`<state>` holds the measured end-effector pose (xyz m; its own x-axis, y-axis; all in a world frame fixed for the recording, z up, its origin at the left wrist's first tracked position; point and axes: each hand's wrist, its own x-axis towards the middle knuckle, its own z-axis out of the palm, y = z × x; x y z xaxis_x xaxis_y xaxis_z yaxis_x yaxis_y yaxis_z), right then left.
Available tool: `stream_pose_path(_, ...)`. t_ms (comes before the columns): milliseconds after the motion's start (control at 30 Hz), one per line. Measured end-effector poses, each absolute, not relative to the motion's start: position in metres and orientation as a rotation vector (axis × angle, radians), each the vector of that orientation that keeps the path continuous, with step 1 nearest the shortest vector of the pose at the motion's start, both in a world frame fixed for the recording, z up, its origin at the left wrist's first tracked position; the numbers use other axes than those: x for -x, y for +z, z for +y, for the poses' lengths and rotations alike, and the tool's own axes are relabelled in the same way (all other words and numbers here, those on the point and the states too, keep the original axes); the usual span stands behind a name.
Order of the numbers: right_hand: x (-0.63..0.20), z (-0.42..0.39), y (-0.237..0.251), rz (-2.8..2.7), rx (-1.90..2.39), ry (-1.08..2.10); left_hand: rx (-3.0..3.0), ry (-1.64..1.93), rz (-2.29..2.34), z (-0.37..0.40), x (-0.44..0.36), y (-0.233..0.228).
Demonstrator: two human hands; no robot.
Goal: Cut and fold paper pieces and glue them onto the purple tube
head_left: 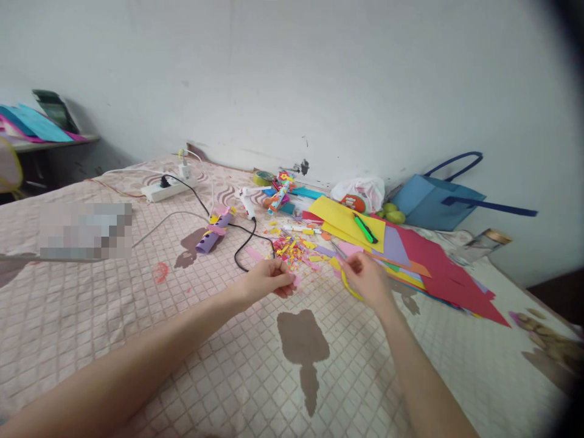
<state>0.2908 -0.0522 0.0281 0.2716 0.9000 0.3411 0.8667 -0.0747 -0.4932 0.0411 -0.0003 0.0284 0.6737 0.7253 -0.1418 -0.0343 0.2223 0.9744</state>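
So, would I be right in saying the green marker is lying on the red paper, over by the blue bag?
Not quite: in the head view the green marker lies on the yellow paper, not the red paper. The blue bag does stand nearby, against the wall.

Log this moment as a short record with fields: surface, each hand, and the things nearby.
surface: quilted bedspread, pale pink with brown patches
left hand: closed on a small pink scrap; the scrap is mostly hidden
right hand: holds yellow-handled scissors
between the hands: pile of paper scraps
right side: stack of coloured sheets with a green marker on top
behind: glue gun, power strip, blue bag
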Motion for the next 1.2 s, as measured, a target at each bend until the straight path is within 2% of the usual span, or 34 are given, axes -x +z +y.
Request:
stream_pose_path(100, -0.334, -0.049, 0.015, -1.575, 2.215, -0.127, -1.133, 0.623, 0.661, -0.001, -0.04, 0.032)
stream_pose_path(433, -0.345, -0.047, 0.007, -1.571, 2.351, -0.048, -1.033, 0.676, 0.585, -0.001, -0.039, 0.037)
stream_pose_path(533, -0.34, -0.047, 0.018, -1.404, 2.139, 0.145, -1.04, 0.734, 0.539, -0.001, -0.037, 0.04)
stream_pose_path(633, -0.316, -0.049, 0.03, -1.261, 1.678, 0.656, -1.064, 0.802, 0.504, -0.001, -0.036, 0.044)
stream_pose_path(733, -0.272, -0.054, 0.037, -1.153, 1.44, 0.947, -1.088, 0.856, 0.503, -0.001, -0.035, 0.047)
stream_pose_path(867, -0.215, -0.067, 0.035, -1.227, 1.345, 1.01, -1.082, 0.902, 0.528, -0.001, -0.032, 0.052)
stream_pose_path(1033, -0.184, -0.078, 0.025, -1.256, 1.309, 1.051, -0.972, 0.999, 0.544, -0.001, -0.031, 0.057)
stream_pose_path(1200, -0.171, -0.084, 0.023, -1.419, 1.368, 0.907, -0.888, 1.135, 0.527, -0.004, -0.033, 0.06)
